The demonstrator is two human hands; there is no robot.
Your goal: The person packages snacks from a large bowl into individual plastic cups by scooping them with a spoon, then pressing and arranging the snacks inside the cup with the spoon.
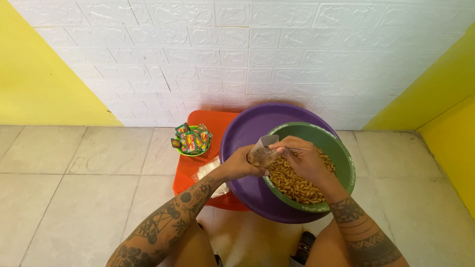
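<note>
Green bowl sits inside a larger purple basin, directly under both hands, and is heaped with dry brown snack pieces.

Left hand: fingers closed around the lower part of 1 small clear plastic bag, holding it upright with its mouth open, just above the bowl's near-left rim. The bag looks partly filled with the same brown pieces; the level is hard to read.

Right hand: fingers pinched together at the bag's mouth, palm down over the heap. Whether it grips pieces or the bag's edge, I cannot tell.

Beyond the left hand: orange stool bearing 1 small green dish of coloured sachets. Below the left wrist, a stack of clear empty bags lies on the stool.

Progress, judged: this bag is mid-fill, unsealed. Bowl remains well stocked and spare bags remain, so most of the packing appears left. No finished packets are visible.
</note>
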